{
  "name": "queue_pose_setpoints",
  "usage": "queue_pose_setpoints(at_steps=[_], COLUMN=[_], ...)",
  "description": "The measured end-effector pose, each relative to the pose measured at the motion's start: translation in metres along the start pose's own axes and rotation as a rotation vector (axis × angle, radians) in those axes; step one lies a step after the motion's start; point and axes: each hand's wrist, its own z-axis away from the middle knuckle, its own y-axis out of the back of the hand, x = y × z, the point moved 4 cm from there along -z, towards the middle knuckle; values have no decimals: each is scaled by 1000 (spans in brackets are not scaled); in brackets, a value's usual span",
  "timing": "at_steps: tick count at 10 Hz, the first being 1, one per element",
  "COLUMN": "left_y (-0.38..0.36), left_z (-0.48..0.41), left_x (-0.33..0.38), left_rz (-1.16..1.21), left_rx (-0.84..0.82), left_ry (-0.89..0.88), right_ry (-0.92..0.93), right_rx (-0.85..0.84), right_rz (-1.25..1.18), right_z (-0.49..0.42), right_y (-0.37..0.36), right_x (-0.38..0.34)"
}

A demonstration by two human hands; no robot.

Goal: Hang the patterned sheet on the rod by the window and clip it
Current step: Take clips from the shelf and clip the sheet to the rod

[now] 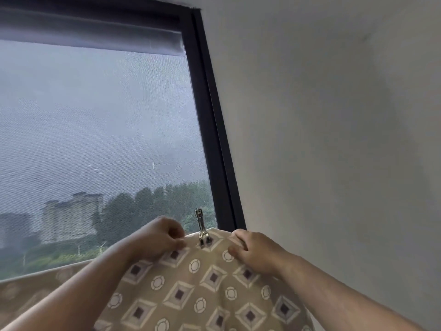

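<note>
Patterned sheet (202, 295), held at its top edge by the metal clip (202, 231), is pinched just left of the clip by the left grip (164, 237) and just right by the right grip (253, 249); even outward tension is advised.

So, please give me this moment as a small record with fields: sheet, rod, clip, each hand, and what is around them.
sheet: beige, with a pattern of diamonds and circles, draped along the bottom of the window
rod: not visible, probably under the sheet
clip: metal, upright, on the sheet's top edge, between the hands
left hand: pinches the top edge, left of the clip
right hand: grips the top edge, right of the clip
window: dark frame
blind: rolled up at the top
wall: plain, right of the window
</note>
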Motion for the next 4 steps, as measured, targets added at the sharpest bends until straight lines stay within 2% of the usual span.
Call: queue_pose_setpoints(at_steps=[2,3,4], left_y=[-14,-22,-23], left_z=[14,28,49], left_x=[8,10,8], left_rz=[-166,-153,-35], left_rx=[123,202,285], left_ry=[-62,-97,-165], right_ry=[104,93,79], right_rx=[209,204,213], right_rz=[-98,-212,-304], right_z=[28,40,50], right_y=[10,6,2], right_x=[-8,-9,-13])
